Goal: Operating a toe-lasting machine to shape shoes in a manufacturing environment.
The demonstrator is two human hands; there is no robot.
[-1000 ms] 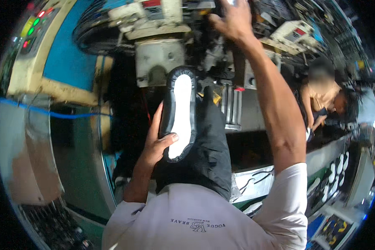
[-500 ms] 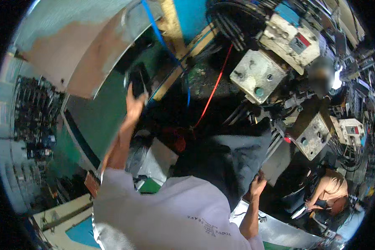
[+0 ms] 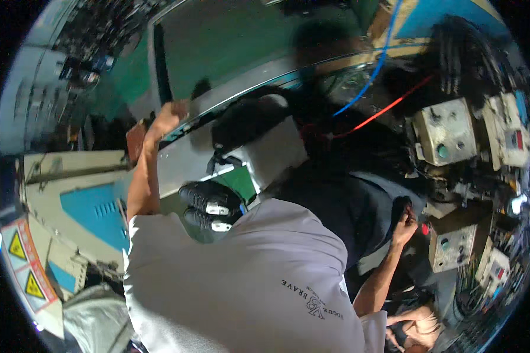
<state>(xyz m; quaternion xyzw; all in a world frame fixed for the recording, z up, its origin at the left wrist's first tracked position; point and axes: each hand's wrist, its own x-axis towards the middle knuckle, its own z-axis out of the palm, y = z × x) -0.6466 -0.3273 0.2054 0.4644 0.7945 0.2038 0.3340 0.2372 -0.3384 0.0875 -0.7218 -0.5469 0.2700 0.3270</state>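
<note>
My left hand is raised at the edge of a pale metal ledge, its fingers curled and blurred. What they close on, if anything, is hidden; a dark shape shows just beyond it. Over on the right, my right hand has its fingers pinched together beside my black-trousered leg. A small dark patch sits at those fingertips, too unclear to name. Black shoes with white patches show between the ledge and my white shirt.
Control boxes with knobs and a green button stand at right, near a blue hose and a red cable. A cream and blue cabinet is at left. Another person is bent over at lower right.
The view has swung left, bringing in the shoes and cabinet. My left hand has come from the dark item over the green area to the ledge edge. My right hand stays near my leg.
</note>
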